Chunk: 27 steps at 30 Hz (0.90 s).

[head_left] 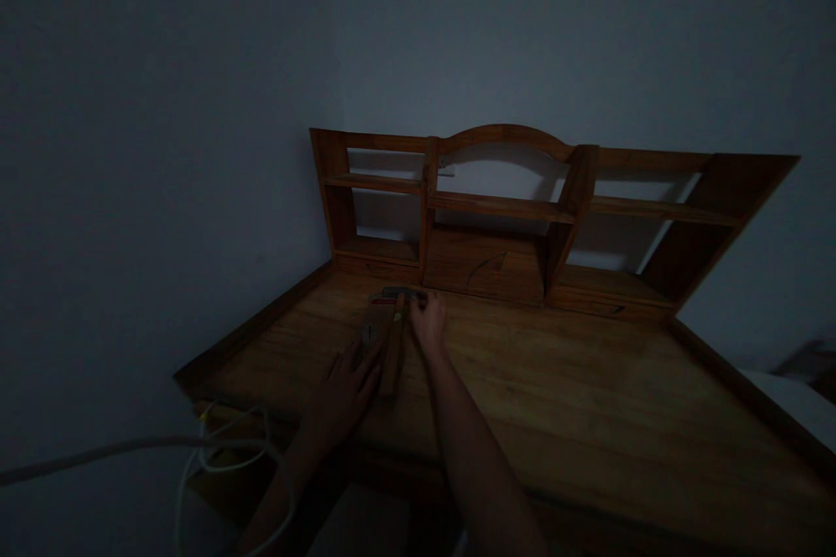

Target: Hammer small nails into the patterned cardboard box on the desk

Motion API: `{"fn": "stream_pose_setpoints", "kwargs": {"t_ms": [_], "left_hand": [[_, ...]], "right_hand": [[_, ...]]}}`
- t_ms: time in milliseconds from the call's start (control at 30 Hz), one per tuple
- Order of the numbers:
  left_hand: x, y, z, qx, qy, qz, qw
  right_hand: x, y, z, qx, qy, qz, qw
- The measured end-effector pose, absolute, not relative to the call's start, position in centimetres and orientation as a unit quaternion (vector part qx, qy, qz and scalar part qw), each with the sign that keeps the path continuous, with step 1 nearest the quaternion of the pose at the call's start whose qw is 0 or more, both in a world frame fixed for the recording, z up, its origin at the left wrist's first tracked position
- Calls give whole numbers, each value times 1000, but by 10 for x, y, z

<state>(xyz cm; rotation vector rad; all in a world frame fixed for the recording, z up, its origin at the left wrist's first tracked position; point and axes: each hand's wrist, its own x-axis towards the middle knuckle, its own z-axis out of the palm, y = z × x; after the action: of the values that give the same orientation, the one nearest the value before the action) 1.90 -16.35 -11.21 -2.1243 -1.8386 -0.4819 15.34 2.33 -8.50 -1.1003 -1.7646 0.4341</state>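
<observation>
A hammer with a wooden handle point(392, 357) lies on the wooden desk point(562, 383), its dark head point(400, 291) pointing toward the shelves. Beneath or beside it is a flat, dim package point(377, 313) with a red strip near its top. My left hand point(351, 379) rests flat to the left of the handle, fingers apart, at the package's lower edge. At the right end of the hammer head is my right hand point(428, 320), its fingers bent close to the head; what they grip, if anything, is too dark to make out.
A wooden shelf unit point(502, 207) stands along the desk's back edge, below a wall socket point(447, 170). Pale cables point(235, 452) hang at the front left corner. Walls stand behind and to the left. Something white point(793, 405) lies beyond the right edge.
</observation>
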Motion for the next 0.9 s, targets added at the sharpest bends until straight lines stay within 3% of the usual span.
{"fn": "stream_pose_setpoints", "kwargs": {"t_ms": [333, 900], "left_hand": [[18, -166, -111, -739, -636, -167, 146], [16, -164, -115, -758, -615, -153, 152]], "right_hand": [[132, 12, -74, -161, -830, 360, 393], [115, 4, -95, -129, -779, 455, 412]]}}
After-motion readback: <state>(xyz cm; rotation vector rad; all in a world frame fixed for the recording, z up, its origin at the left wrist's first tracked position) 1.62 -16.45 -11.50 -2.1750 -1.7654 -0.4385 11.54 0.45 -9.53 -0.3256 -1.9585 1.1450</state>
